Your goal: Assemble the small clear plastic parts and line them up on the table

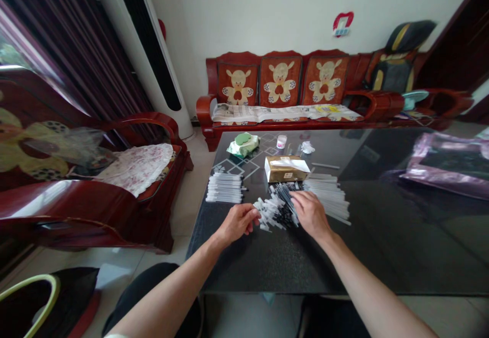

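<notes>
My left hand (pixel 240 221) is closed, thumb and fingertips pinched together at the left edge of a heap of short white pen caps (pixel 268 210). Whatever it grips is too small to make out. My right hand (pixel 311 213) rests its bent fingers against a bundle of thin dark sticks like pen refills (pixel 284 194); its fingertips are closed there, and what lies between them is hidden. Small black pieces (pixel 283 218) are mixed in beside the caps. Right of that hand lie many clear pen barrels (pixel 331 195). A neat row of pens (pixel 224 188) lies left of the heap.
Behind the heap stands a gold and white tissue box (pixel 287 170). Farther back on the dark glossy table (pixel 263 266) are a green wipes pack (pixel 243 145), a small white jar (pixel 281 141) and crumpled tissue (pixel 307 147). A purple plastic bag (pixel 446 162) lies right.
</notes>
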`<state>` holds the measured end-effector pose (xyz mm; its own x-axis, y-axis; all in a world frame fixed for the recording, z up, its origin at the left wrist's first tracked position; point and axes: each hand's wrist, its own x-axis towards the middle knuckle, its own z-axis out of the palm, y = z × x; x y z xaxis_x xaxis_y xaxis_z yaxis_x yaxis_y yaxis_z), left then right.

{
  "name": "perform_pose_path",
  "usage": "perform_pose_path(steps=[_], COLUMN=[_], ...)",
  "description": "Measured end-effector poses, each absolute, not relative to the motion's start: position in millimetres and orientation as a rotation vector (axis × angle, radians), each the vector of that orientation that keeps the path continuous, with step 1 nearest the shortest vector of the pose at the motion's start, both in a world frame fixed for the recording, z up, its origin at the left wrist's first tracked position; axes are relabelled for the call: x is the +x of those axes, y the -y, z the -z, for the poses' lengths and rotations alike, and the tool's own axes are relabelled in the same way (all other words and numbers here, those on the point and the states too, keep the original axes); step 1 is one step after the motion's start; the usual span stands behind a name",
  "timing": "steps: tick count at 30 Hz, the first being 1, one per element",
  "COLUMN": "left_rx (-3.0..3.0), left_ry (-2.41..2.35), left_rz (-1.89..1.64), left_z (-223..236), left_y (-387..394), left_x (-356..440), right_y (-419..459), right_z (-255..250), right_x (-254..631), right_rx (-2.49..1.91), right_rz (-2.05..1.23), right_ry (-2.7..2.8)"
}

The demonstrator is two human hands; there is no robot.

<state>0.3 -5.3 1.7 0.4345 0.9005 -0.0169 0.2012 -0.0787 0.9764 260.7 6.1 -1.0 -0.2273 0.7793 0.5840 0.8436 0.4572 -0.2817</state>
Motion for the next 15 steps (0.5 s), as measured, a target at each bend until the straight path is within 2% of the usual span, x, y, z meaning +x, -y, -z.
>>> perform_pose_path(steps=[4,11,15], left_rx=[1.652,1.763,1.941], left_ry=[-0.985,-1.037,-1.132], left_rz=[-0.676,-0.536,-0.595], left_z=[-3.6,-2.7,-1.9], left_y=[8.7,12.9,10.0], left_x=[1.9,3.4,1.8], right_y=[30.4,43.3,38.3], right_z=[-2.0,6.0,10.9], right_x=[201.7,187.1,193.2], right_rx=[-1.146,-1.266,-1.385], right_rz=[-0.116,-0.124,-0.13], right_ry=[2.166,2.264,2.246])
